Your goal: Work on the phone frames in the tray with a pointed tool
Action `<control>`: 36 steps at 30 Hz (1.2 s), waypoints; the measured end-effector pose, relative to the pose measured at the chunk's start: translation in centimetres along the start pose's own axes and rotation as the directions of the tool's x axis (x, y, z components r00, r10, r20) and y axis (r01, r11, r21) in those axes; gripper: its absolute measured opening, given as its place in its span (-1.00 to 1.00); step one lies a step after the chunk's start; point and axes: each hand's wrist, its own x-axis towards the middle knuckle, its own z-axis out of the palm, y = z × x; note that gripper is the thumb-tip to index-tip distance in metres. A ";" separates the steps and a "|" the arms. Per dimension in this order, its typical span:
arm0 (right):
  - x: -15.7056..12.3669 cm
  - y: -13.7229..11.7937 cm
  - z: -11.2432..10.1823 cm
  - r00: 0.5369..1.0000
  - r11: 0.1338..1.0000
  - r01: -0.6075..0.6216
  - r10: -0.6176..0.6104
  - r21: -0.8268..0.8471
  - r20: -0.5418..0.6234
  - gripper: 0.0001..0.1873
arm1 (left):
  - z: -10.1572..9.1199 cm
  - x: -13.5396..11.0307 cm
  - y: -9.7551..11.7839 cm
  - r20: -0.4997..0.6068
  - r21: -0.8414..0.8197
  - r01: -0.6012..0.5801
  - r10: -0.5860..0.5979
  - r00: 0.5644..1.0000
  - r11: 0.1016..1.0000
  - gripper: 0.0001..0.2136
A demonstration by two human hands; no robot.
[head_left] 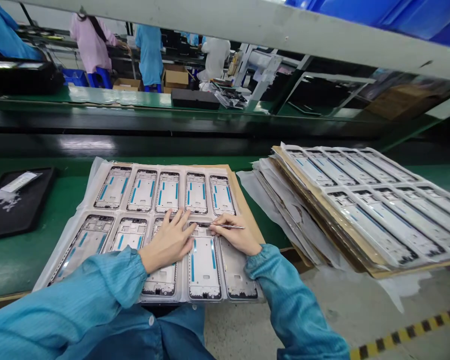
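One phone frame (204, 262) in the near row of the tray (243, 205) sits under your tweezers (230, 227), pinched in your right hand (235, 237). Your left hand (168, 244) lies flat and open, steadying it. A slipped tip could scratch the frame or shift the tray.

Bright, even light from overhead, lying flat across the phone frames (142, 192). Soft shadow only under the left hand (168, 242). A glint on the tweezers (230, 227) in the right hand (234, 236). White glare streaks the dark conveyor belt (84, 145). Edges bow, the overhead beam (247, 25) curves, far workers (149, 50) go soft.
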 end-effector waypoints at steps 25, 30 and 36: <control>1.1 1.3 -2.6 0.974 0.970 -0.225 0.221 -0.090 -0.052 -0.59 | -1.9 -5.3 -8.9 -0.128 0.009 0.435 -0.431 0.893 0.900 -0.59; 1.5 0.4 -2.7 0.932 0.933 -0.357 0.353 -0.039 -0.085 -0.55 | -5.0 -9.7 -13.4 -0.274 -0.122 0.673 -0.677 0.683 0.729 -0.65; 1.9 -1.5 -1.4 0.911 0.928 -0.372 0.365 0.001 -0.193 -0.51 | -8.8 -21.7 -22.3 -0.329 -0.255 0.931 -0.929 0.170 0.261 -0.78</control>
